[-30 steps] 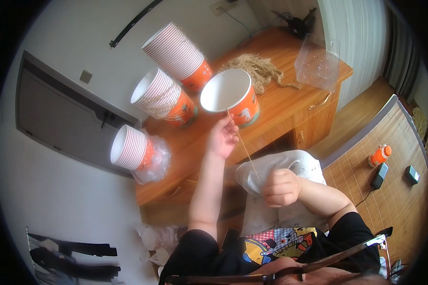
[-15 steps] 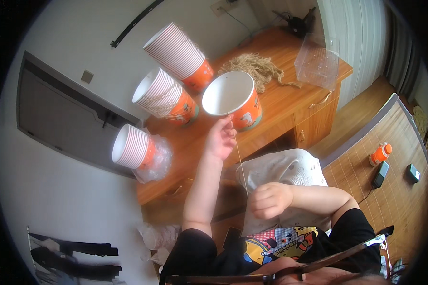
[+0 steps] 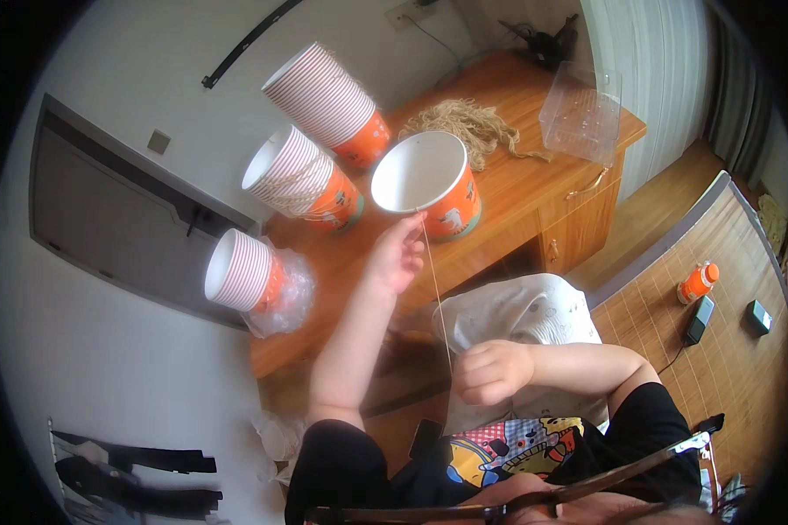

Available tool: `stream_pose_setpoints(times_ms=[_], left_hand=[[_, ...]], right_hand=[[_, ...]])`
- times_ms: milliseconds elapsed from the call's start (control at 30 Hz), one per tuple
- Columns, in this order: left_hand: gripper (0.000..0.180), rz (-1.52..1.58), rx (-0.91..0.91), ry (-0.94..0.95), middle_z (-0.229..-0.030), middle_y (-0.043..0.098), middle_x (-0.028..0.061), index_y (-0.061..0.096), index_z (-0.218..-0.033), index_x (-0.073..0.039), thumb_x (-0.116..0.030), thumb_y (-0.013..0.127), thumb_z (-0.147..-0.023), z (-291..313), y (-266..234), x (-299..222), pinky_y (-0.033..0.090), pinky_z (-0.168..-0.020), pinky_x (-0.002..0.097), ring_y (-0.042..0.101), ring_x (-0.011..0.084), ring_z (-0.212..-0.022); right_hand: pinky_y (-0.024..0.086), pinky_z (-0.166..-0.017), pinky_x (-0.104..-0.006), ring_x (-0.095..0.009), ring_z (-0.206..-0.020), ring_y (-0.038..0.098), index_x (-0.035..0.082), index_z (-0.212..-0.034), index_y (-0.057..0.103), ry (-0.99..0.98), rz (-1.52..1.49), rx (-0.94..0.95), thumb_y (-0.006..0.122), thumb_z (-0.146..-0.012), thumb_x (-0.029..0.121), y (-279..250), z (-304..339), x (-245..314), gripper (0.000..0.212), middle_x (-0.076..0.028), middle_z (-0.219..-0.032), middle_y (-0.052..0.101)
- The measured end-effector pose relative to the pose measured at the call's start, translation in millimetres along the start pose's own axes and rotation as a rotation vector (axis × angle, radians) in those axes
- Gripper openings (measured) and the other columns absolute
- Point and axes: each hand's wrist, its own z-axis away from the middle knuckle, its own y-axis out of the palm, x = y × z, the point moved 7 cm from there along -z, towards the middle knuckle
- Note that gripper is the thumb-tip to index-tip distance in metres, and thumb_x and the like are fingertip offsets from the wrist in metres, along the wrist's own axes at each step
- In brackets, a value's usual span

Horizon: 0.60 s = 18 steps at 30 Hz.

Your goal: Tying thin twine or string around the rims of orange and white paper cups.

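A large white-lined orange paper bucket (image 3: 453, 210) stands near the desk's front edge, its mouth tilted toward me. My left hand (image 3: 398, 258) pinches at the bucket's near rim, where a thin beige string (image 3: 439, 302) meets it. From there the string runs taut down to my right hand (image 3: 492, 372), closed in a fist over my lap with the other end in its fingers. How the string is fastened at the rim is hidden by my left fingertips. Behind the bucket lies a loose heap of beige strings (image 3: 464, 127).
Stacked paper buckets stand on the left of the wooden desk (image 3: 517, 197): a tall stack (image 3: 324, 96), a middle stack (image 3: 298, 179) with strings draped over it, and a short stack (image 3: 247, 271) in clear plastic. A clear plastic box (image 3: 582, 118) sits at the right. An orange bottle (image 3: 699, 283) is farther right.
My left forearm and elbow have swung slightly left, with the fingertips still at the rim. The right hand has shifted slightly left; the string stays taut.
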Motion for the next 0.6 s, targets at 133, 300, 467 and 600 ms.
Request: stream_pose_setpoints(times_ms=[133, 300, 467, 600], left_hand=[[0.021, -0.198, -0.031, 0.064, -0.087, 0.061, -0.0088, 0.071, -0.099, -0.015, -0.026, 0.078, -0.083, 5, -4, -15, 0.032, -0.05, 0.0169, 0.046, 0.0014, -0.064], [0.021, -0.362, -0.05, 0.112, -0.086, 0.061, -0.008, 0.072, -0.099, -0.014, -0.027, 0.077, -0.084, 9, -3, -24, 0.034, -0.051, 0.0169, 0.046, 0.001, -0.064], [0.017, -0.323, -0.018, 0.097, -0.078, 0.056, -0.0117, 0.07, -0.099, -0.014, -0.026, 0.073, -0.088, 9, 0, -21, 0.036, -0.052, 0.0175, 0.046, -0.0013, -0.064], [0.018, -0.297, 0.0, 0.116, -0.078, 0.057, -0.0085, 0.069, -0.101, -0.01, -0.023, 0.07, -0.089, 18, -17, -17, 0.039, -0.056, 0.0195, 0.049, 0.0011, -0.066]], right_hand=[[0.051, -0.067, -0.0358, -0.026, -0.081, 0.061, 0.002, -0.093, 0.059, 0.031, -0.046, -0.026, 0.064, -0.087, 0.008, 0, -1, -1, 0.01, -0.009, -0.089, 0.06], [0.052, -0.067, -0.0356, -0.026, -0.08, 0.062, 0.002, -0.092, 0.058, 0.053, -0.071, -0.013, 0.065, -0.086, 0.005, 5, -5, 0, 0.009, -0.01, -0.091, 0.062], [0.054, -0.066, -0.0365, -0.028, -0.079, 0.067, 0.002, -0.097, 0.056, 0.263, -0.223, -0.165, 0.063, -0.088, 0.001, -2, -25, 12, 0.011, -0.012, -0.099, 0.066], [0.055, -0.067, -0.0352, -0.028, -0.082, 0.068, 0.004, -0.1, 0.055, 0.116, -0.334, -0.187, 0.063, -0.091, 0.004, -44, -67, 29, 0.012, -0.011, -0.098, 0.067]])
